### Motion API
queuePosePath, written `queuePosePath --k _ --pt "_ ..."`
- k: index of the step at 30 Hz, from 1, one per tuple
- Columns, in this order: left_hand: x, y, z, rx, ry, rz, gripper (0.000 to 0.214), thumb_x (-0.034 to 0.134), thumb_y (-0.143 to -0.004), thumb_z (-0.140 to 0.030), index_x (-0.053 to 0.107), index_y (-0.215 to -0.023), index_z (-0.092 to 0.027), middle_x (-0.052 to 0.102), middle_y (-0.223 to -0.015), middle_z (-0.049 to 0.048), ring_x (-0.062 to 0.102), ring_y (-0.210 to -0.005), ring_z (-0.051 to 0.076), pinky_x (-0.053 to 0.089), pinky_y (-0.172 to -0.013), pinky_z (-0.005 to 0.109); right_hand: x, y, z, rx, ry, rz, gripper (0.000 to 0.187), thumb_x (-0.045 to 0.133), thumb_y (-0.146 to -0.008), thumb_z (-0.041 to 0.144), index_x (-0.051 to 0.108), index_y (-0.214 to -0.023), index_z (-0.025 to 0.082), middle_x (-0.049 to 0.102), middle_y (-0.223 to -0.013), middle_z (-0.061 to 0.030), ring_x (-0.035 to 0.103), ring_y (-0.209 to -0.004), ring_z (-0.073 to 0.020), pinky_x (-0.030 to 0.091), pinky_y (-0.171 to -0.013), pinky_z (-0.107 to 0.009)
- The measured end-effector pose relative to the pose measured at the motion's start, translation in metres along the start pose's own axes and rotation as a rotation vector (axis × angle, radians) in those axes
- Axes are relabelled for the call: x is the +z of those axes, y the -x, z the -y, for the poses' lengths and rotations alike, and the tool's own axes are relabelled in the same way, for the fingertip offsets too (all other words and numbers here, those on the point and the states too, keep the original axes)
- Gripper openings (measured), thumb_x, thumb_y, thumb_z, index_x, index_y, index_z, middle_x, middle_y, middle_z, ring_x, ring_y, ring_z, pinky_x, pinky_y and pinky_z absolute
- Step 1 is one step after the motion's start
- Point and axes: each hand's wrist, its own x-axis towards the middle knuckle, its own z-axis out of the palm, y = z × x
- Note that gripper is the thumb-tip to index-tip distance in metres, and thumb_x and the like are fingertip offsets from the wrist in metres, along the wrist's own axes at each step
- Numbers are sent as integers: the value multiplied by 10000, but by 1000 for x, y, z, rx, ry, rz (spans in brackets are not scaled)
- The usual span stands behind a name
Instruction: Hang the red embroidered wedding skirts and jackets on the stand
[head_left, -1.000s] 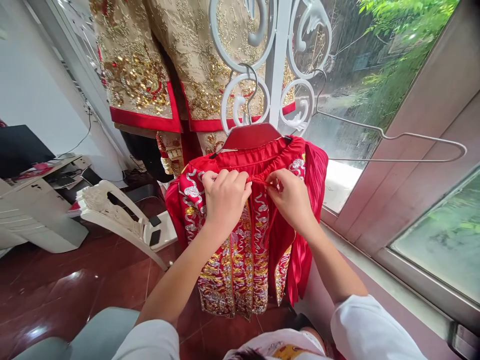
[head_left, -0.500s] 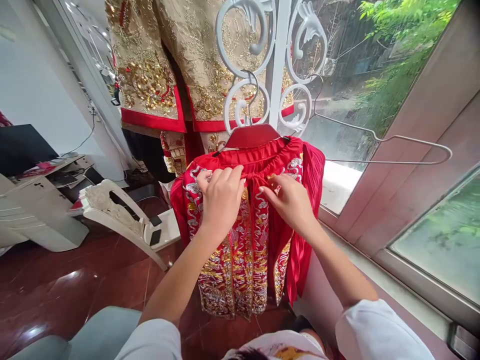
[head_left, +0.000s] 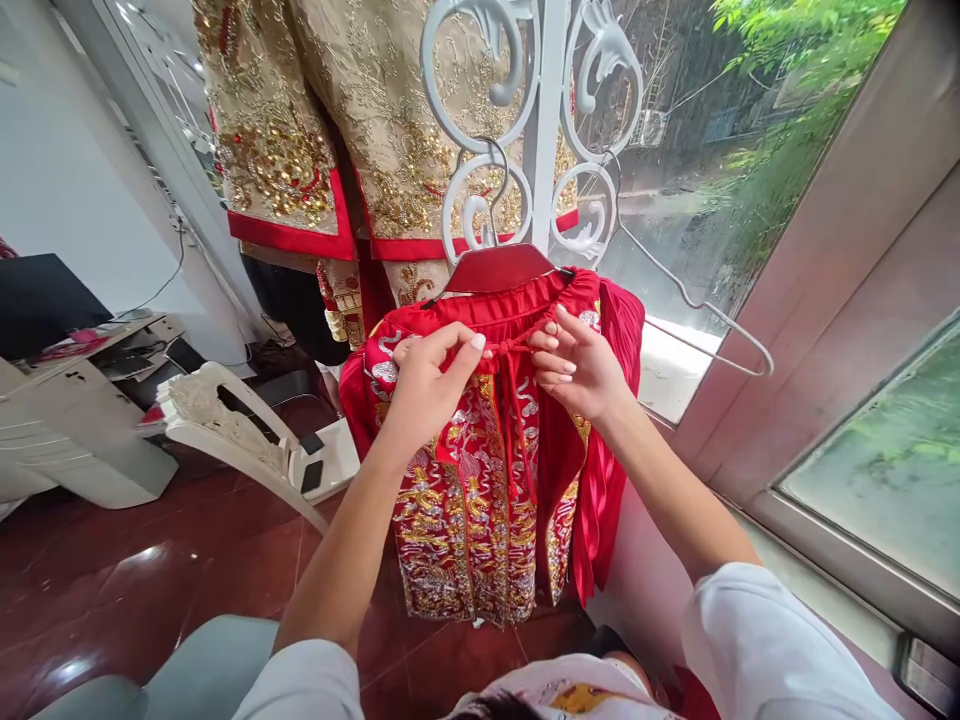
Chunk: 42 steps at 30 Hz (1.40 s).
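A red skirt [head_left: 487, 540] with gold and silver embroidery hangs from a hanger with a red top piece [head_left: 501, 268]. At its gathered waistband, a thin red drawstring [head_left: 513, 346] is tied at the front, its ends dangling over the embroidery. My left hand [head_left: 429, 385] pinches the cord on the left side of the knot, thumb against the fingers. On the other side, my right hand [head_left: 585, 368] grips the cord between thumb and curled fingers, palm partly turned up. The cord stretches between both hands, close in front of the waistband.
White scrollwork metal [head_left: 546, 130] carries the hanger and a bare wire hanger [head_left: 697, 305] beside the window [head_left: 675, 210]. Behind hangs a beige-gold beaded garment [head_left: 390, 130] with red trim. To the left stand a white chair [head_left: 225, 420] holding dark phone-like objects and a desk [head_left: 90, 430].
Both hands have turned and their fingers have lifted from the fabric. The cord is now drawn sideways between them, with its ends hanging in view. The wire hanger has swung round.
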Motion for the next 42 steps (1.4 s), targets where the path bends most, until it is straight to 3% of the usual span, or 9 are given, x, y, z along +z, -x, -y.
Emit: queuePosePath --k 8,15,18,22,27,32,35,39,42 --pt "-13 7 5 -26 -77 49 408 435 -908 -352 310 -558 -184 304 -503 -57 250 -514 95 326 -645 285 -16 -13 13 -76 239 -71 486 734 -634 308 273 -527 197 261 -466 91 159 -385 -12 57 -375 -201" --pt "-15 10 9 24 -211 95 381 423 -906 -290 319 -561 -166 326 -512 -73 264 -525 83 287 -754 331 -25 -4 15 119 90 -92 444 708 -595 274 277 -519 202 225 -421 109 126 -345 -13 73 -352 -203" --pt "-16 9 7 -5 -110 99 392 430 -903 -330 337 -554 -176 342 -498 -61 296 -511 92 297 -656 291 -23 0 6 -42 95 -85 454 719 -646 339 307 -525 195 265 -426 102 168 -360 -21 129 -367 -201" --pt "-13 8 5 -9 9 83 373 452 -891 -388 421 -578 -188 419 -512 -40 355 -521 107 289 -565 265 -19 7 6 -327 438 -65 428 715 -703 379 403 -493 175 389 -453 57 330 -435 -47 240 -442 -215" --pt "-7 11 7 -5 -65 -6 369 463 -883 -342 411 -553 -185 434 -499 -41 383 -521 107 330 -603 278 -15 16 21 -429 880 -192 485 675 -738 387 350 -448 173 281 -440 64 230 -446 -38 162 -447 -235" --pt "4 10 -3 91 -415 -159 169 536 -870 -329 577 -776 -195 664 -808 14 567 -810 191 334 -867 402 -17 17 13 -318 640 -130 427 708 -704 449 425 -532 179 400 -463 59 321 -433 -47 230 -435 -221" --pt "15 1 -7 231 -563 -73 292 604 -837 -363 582 -1083 -209 650 -1152 88 540 -1089 264 260 -989 466 -17 19 7 -378 575 -74 336 704 -721 409 504 -584 177 515 -560 30 435 -503 -72 337 -494 -228" --pt "24 -12 0 277 -630 150 272 563 -857 -436 634 -950 -191 706 -902 65 612 -870 231 281 -979 454 -21 17 10 -489 569 -35 229 689 -739 352 604 -605 186 620 -709 -18 588 -779 -141 451 -736 -290" --pt "23 -15 5 275 -610 149 328 548 -848 -512 632 -888 -198 705 -843 44 598 -791 205 316 -924 418 -26 10 10 -404 375 -61 349 676 -732 379 495 -503 188 465 -501 28 504 -547 -108 434 -624 -278"
